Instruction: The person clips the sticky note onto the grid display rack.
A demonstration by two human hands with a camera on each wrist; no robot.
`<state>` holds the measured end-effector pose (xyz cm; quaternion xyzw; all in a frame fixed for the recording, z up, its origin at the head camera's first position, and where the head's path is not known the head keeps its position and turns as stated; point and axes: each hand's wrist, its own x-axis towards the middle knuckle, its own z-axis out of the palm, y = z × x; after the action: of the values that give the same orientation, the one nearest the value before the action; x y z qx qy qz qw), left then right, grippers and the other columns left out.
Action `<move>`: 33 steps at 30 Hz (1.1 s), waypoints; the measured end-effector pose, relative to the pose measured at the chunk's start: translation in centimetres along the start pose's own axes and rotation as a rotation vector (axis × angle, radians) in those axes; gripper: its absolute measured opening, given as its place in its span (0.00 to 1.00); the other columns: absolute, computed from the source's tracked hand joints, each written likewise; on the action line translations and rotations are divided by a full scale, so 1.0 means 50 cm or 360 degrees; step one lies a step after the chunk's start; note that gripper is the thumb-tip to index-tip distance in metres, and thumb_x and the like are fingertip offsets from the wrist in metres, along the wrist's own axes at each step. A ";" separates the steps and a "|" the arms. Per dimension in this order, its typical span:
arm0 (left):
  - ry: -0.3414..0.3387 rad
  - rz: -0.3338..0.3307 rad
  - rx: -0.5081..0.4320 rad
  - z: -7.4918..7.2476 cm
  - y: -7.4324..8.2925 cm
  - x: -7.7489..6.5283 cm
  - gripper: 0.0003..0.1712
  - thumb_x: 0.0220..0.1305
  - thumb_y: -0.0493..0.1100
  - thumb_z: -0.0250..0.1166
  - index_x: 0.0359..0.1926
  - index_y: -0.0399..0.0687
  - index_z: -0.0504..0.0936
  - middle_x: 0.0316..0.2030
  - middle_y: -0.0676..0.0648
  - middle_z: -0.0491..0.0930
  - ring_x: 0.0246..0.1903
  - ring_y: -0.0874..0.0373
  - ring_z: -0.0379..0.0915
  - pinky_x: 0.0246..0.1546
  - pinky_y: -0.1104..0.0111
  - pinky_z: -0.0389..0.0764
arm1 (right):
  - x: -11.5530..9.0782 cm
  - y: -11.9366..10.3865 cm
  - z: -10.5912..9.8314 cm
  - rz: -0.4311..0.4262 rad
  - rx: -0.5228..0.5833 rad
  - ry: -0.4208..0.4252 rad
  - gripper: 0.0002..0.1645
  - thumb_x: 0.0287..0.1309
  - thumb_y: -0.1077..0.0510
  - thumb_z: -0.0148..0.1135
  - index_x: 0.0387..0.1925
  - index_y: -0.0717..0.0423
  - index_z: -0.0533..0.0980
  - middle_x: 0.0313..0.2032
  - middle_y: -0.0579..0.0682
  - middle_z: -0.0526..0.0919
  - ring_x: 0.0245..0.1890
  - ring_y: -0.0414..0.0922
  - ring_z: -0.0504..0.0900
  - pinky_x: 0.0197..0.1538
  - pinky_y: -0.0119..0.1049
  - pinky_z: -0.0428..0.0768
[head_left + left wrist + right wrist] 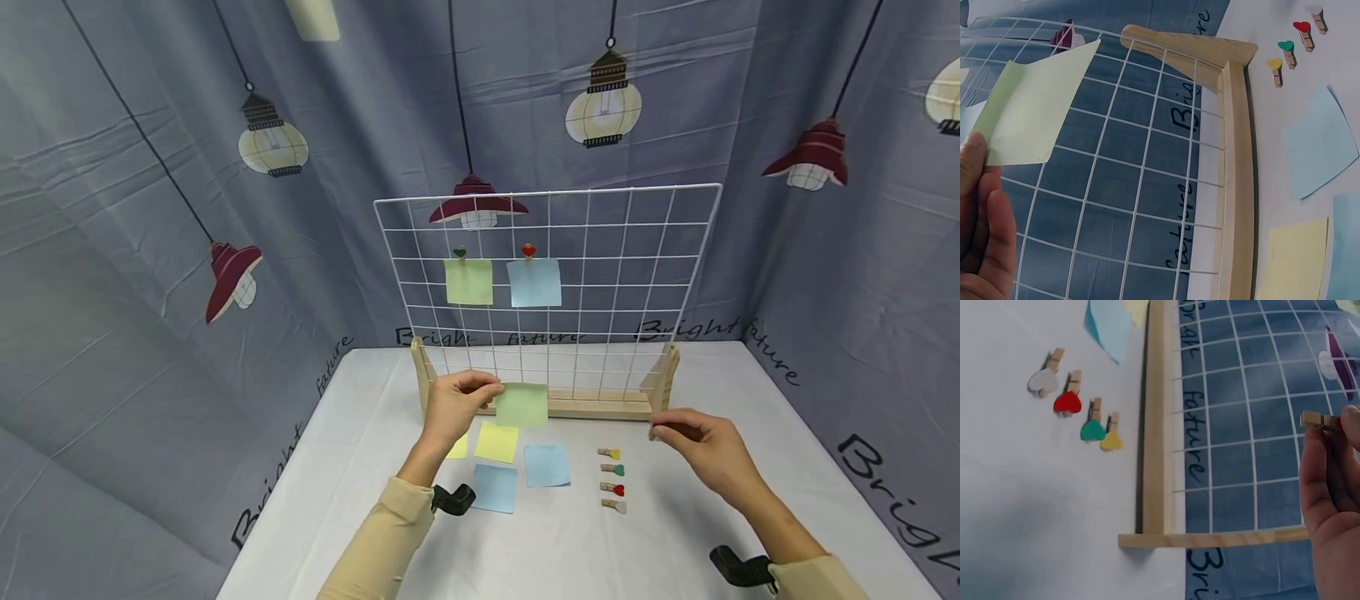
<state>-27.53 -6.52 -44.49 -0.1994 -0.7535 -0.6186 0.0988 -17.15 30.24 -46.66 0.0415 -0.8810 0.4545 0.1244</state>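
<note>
My left hand (455, 406) pinches a light green sticky note (522, 405) by its left edge, in front of the lower part of a white wire grid (600, 287). In the left wrist view the note (1041, 112) hangs clear of the wires. Between thumb and fingers, my right hand (705, 450) holds a small wooden clothespin (1317, 420) near the grid's right foot; its decorated end is mostly hidden by the thumb. Higher on the grid, a green note (469, 283) and a blue note (535, 283) hang from heart-topped clothespins, one green (460, 252) and one red (528, 251).
Several clothespins with yellow (609, 453), green (612, 470), red (612, 488) and white (613, 505) hearts lie in a column on the white table (675, 542). Yellow notes (497, 442) and blue notes (547, 465) lie left of them. A wooden base (600, 408) supports the grid.
</note>
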 end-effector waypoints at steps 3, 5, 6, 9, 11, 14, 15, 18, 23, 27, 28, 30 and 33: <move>0.0008 0.0005 -0.0013 0.003 0.000 0.001 0.08 0.60 0.45 0.77 0.37 0.46 0.92 0.32 0.44 0.90 0.27 0.56 0.82 0.32 0.66 0.87 | 0.003 -0.012 -0.001 0.0001 0.0007 -0.0011 0.19 0.72 0.54 0.64 0.58 0.58 0.81 0.51 0.58 0.88 0.42 0.22 0.82 0.44 0.19 0.81; 0.0007 0.0010 -0.0001 0.003 0.004 0.003 0.08 0.60 0.45 0.77 0.38 0.46 0.92 0.32 0.45 0.90 0.27 0.55 0.83 0.32 0.66 0.86 | 0.006 -0.021 -0.002 0.0014 0.0009 -0.0005 0.21 0.72 0.53 0.64 0.60 0.58 0.80 0.51 0.58 0.87 0.42 0.23 0.82 0.44 0.20 0.81; 0.0007 0.0018 0.0008 0.004 0.006 0.005 0.08 0.60 0.45 0.77 0.38 0.47 0.92 0.32 0.45 0.90 0.28 0.52 0.83 0.32 0.66 0.86 | 0.008 -0.025 -0.003 0.0020 0.0011 0.0000 0.21 0.72 0.53 0.64 0.61 0.58 0.79 0.52 0.58 0.87 0.42 0.23 0.82 0.44 0.20 0.81; 0.0002 0.0027 0.0015 0.006 0.013 0.011 0.08 0.60 0.45 0.77 0.38 0.48 0.92 0.32 0.46 0.90 0.29 0.43 0.84 0.32 0.65 0.86 | 0.014 -0.037 -0.007 0.0034 0.0003 0.0026 0.22 0.71 0.53 0.64 0.62 0.56 0.79 0.52 0.58 0.87 0.42 0.22 0.81 0.43 0.20 0.80; -0.0004 0.0027 0.0018 0.007 0.016 0.015 0.07 0.60 0.46 0.77 0.37 0.49 0.92 0.32 0.46 0.90 0.30 0.40 0.84 0.32 0.65 0.86 | 0.018 -0.044 -0.010 0.0028 0.0007 0.0029 0.21 0.71 0.54 0.64 0.62 0.57 0.79 0.53 0.58 0.86 0.42 0.21 0.80 0.44 0.19 0.80; -0.0023 0.0030 0.0026 0.010 0.021 0.020 0.06 0.61 0.46 0.77 0.37 0.50 0.92 0.32 0.47 0.90 0.31 0.40 0.84 0.33 0.65 0.86 | 0.024 -0.053 -0.013 -0.0010 0.0018 0.0027 0.21 0.71 0.55 0.64 0.62 0.58 0.79 0.53 0.59 0.86 0.43 0.20 0.79 0.44 0.18 0.79; -0.0029 0.0032 0.0030 0.010 0.023 0.022 0.06 0.61 0.46 0.77 0.37 0.51 0.92 0.32 0.47 0.90 0.30 0.43 0.84 0.33 0.65 0.86 | 0.025 -0.056 -0.014 -0.0021 0.0026 0.0022 0.21 0.71 0.56 0.64 0.62 0.58 0.79 0.54 0.60 0.86 0.43 0.19 0.79 0.44 0.17 0.79; -0.0045 0.0040 0.0041 0.011 0.030 0.023 0.06 0.61 0.47 0.76 0.37 0.52 0.92 0.32 0.48 0.90 0.28 0.50 0.84 0.32 0.65 0.86 | 0.030 -0.063 -0.015 -0.0029 0.0034 0.0009 0.21 0.72 0.55 0.64 0.61 0.58 0.80 0.55 0.60 0.86 0.44 0.19 0.78 0.45 0.17 0.78; -0.0044 0.0044 0.0055 0.012 0.037 0.025 0.06 0.61 0.48 0.76 0.37 0.53 0.92 0.31 0.48 0.90 0.27 0.59 0.82 0.33 0.63 0.86 | 0.037 -0.069 -0.014 0.0011 0.0044 -0.0019 0.21 0.72 0.52 0.63 0.61 0.57 0.80 0.56 0.59 0.85 0.44 0.19 0.78 0.46 0.16 0.79; -0.0046 0.0041 0.0045 0.016 0.041 0.030 0.06 0.61 0.47 0.76 0.37 0.52 0.92 0.30 0.49 0.89 0.27 0.56 0.82 0.32 0.59 0.86 | 0.042 -0.072 -0.013 0.0000 0.0070 -0.0028 0.22 0.72 0.51 0.63 0.61 0.59 0.80 0.54 0.59 0.86 0.44 0.20 0.80 0.46 0.17 0.79; -0.0048 0.0040 0.0042 0.017 0.042 0.031 0.06 0.61 0.47 0.77 0.37 0.52 0.92 0.30 0.49 0.89 0.27 0.54 0.83 0.31 0.59 0.86 | 0.044 -0.073 -0.013 -0.0003 0.0076 -0.0030 0.22 0.72 0.51 0.63 0.60 0.59 0.80 0.54 0.58 0.86 0.44 0.20 0.80 0.46 0.17 0.79; -0.0050 0.0049 0.0038 0.019 0.044 0.034 0.06 0.60 0.47 0.77 0.37 0.52 0.92 0.30 0.48 0.89 0.27 0.51 0.83 0.30 0.61 0.85 | 0.047 -0.075 -0.014 -0.0005 0.0079 -0.0025 0.21 0.72 0.51 0.64 0.59 0.59 0.81 0.52 0.56 0.87 0.43 0.21 0.80 0.45 0.17 0.79; -0.0046 0.0063 0.0048 0.023 0.048 0.037 0.06 0.60 0.47 0.77 0.36 0.53 0.92 0.29 0.48 0.89 0.27 0.49 0.83 0.28 0.66 0.83 | 0.052 -0.081 -0.015 0.0000 0.0077 -0.0012 0.20 0.71 0.51 0.65 0.57 0.58 0.82 0.49 0.51 0.88 0.42 0.23 0.81 0.45 0.18 0.80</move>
<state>-28.09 -4.69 -41.83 -0.2214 -0.7601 -0.6021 0.1031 -18.77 28.58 -42.38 0.0460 -0.8703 0.4755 0.1201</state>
